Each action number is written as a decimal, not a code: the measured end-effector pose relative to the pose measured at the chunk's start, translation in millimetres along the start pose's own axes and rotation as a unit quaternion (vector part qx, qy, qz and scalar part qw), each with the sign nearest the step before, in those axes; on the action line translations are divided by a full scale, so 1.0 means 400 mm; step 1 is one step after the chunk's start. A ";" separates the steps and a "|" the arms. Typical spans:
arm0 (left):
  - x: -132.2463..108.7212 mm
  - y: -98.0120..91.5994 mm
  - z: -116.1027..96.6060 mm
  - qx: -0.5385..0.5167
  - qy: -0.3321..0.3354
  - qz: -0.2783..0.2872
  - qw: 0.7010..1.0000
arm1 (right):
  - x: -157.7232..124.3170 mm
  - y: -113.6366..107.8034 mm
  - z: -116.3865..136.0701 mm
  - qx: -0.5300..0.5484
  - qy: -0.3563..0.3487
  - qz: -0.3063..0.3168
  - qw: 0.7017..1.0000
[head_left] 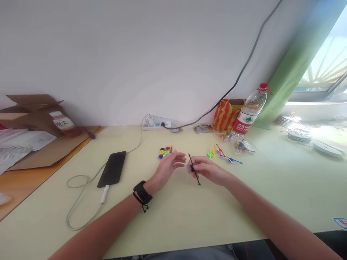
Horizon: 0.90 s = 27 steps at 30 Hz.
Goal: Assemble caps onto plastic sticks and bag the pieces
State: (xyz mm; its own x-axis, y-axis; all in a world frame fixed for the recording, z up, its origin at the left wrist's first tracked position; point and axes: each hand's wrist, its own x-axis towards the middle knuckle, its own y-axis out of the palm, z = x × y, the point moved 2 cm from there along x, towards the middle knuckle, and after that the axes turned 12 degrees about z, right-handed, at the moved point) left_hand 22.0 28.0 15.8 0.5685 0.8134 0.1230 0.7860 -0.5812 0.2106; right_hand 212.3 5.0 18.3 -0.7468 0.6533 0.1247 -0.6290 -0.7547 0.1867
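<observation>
Head view, looking down on a pale green desk [173,216]; the right hand [208,169] pinches a thin black stick [194,169] between fingertips, the stick tilted, its upper tip pointing away and to the left, its lower tip just clear of the palm side; a small dark piece sits on the stick right at the pinch, too small to tell more. The left hand [169,168], a black watch [142,193] on its wrist, hovers just left of that grip, fingers loosely spread and holding nothing, fingertips near the stick but apart from it.

Just beyond the left hand lies a little cluster of coloured discs [165,152], blue, yellow, green, red and black, loose on the desk; beyond and to the right of the grip lie coloured sticks [226,154], green, red and blue, scattered flat. Further right of those, a clear plastic bag [242,146] holds more small coloured pieces; behind it leans a water bottle [249,115] with a red cap, looking nearly empty; beside it sits an orange and yellow striped bag [225,115], contents hidden.

Well left of the grip, a black phone [112,169] lies flat with a grey cable [81,195] plugged in; far left, a cardboard box [29,112] stands open with a labelled bottle [63,124] lying against it.
</observation>
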 end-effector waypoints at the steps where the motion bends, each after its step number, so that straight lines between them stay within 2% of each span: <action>1: -0.001 0.008 -0.001 -0.026 -0.026 0.036 0.999 | 0.001 0.009 0.000 0.000 -0.003 0.027 1.000; 4: -0.012 0.034 -0.001 -0.048 -0.103 0.147 0.983 | 0.003 0.039 -0.005 -0.012 0.005 0.097 0.995; 7: -0.023 0.050 0.001 -0.042 -0.138 0.198 0.970 | 0.005 0.061 -0.007 -0.022 0.012 0.144 0.989; 16: -0.033 0.060 -0.002 -0.055 -0.170 0.242 0.954 | 0.014 0.073 -0.015 -0.031 0.000 0.154 0.988; 23: -0.024 0.042 -0.001 -0.076 -0.149 0.218 0.961 | 0.007 0.048 -0.013 0.007 0.002 0.118 0.993; 27: -0.030 0.045 -0.001 -0.080 -0.151 0.229 0.958 | 0.009 0.065 -0.022 0.003 -0.003 0.140 0.990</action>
State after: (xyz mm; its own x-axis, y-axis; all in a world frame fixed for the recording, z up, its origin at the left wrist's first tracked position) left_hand 29.3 7.6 18.5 0.9086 0.4153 -0.0430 0.4031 -0.8456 0.3500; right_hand 191.3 -12.9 15.0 -0.8901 0.4197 0.1776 -0.3971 -0.9055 0.1497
